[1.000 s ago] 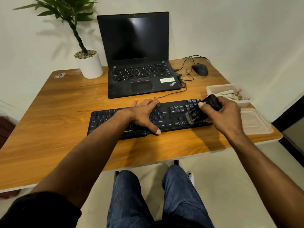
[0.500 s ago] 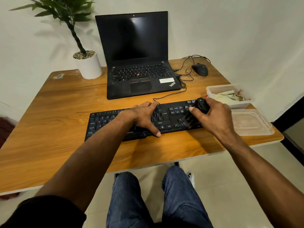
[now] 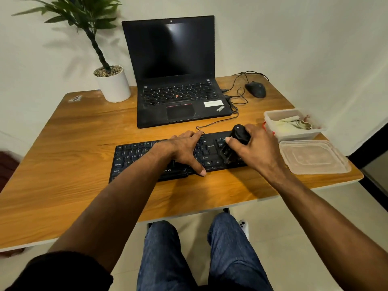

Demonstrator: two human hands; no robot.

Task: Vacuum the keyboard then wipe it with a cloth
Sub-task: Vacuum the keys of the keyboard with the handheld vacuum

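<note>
We are gripping the mini vacuum (image 3: 238,136) in our right hand (image 3: 255,148), brush on the keyboard (image 3: 147,158) beneath our flat, pressing left hand (image 3: 184,151) — pressing too hard risks popping keycaps.

glossy wood-grain desk (image 3: 69,156), matt black plastic keyboard (image 3: 134,156), translucent plastic tub (image 3: 270,118).

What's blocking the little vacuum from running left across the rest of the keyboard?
The left hand lies flat on the middle of the keyboard, directly left of the vacuum that the right hand holds over the right end. It covers those keys; nothing else visible lies on the keyboard.
</note>
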